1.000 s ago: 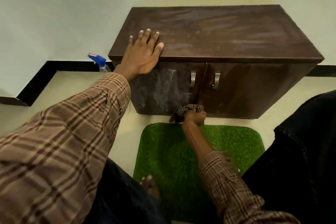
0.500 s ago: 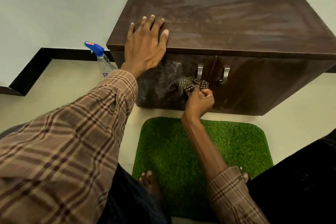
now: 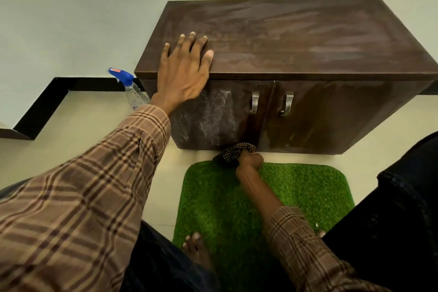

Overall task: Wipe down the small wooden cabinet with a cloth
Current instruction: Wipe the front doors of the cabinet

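Note:
A small dark wooden cabinet stands against the wall, with two doors and metal handles. My left hand lies flat on the front left of its streaked top, fingers spread. My right hand grips a bunched checked cloth at the bottom edge of the left door, by the gap between the doors. White dusty smears cover the left door; the strip beside the handle and the right door look dark and glossy.
A green grass-like mat lies on the floor before the cabinet, with my bare foot on its near edge. A spray bottle with a blue head stands at the cabinet's left side. My dark-trousered knee fills the right.
My right hand with the cloth went up the left door near the handle, then came back down to the door's bottom edge. The left hand stayed on the top.

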